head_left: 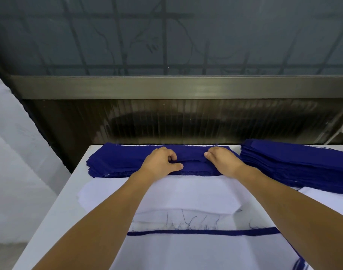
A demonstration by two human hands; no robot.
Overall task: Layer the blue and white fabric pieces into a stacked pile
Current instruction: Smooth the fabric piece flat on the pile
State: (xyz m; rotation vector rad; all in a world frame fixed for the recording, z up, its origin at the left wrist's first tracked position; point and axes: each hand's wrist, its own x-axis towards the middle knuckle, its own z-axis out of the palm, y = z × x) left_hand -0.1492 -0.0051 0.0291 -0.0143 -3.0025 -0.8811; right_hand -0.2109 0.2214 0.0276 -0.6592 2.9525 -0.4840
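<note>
A stack of dark blue fabric pieces (116, 162) lies across the far edge of the white table (55, 207). My left hand (160, 160) and my right hand (221, 160) both rest on this stack, fingers curled, pinching the top blue piece, which is slightly rucked between them. A white fabric piece (186, 193) lies just in front of the blue stack, under my forearms. Nearer me lies a layered pile (196, 248) topped with white, a blue edge and loose threads showing.
A taller stack of blue pieces (295, 164) sits at the far right of the table, with more white fabric (326, 197) in front of it. A dark metal-framed window and wall rise right behind the table. The floor drops away on the left.
</note>
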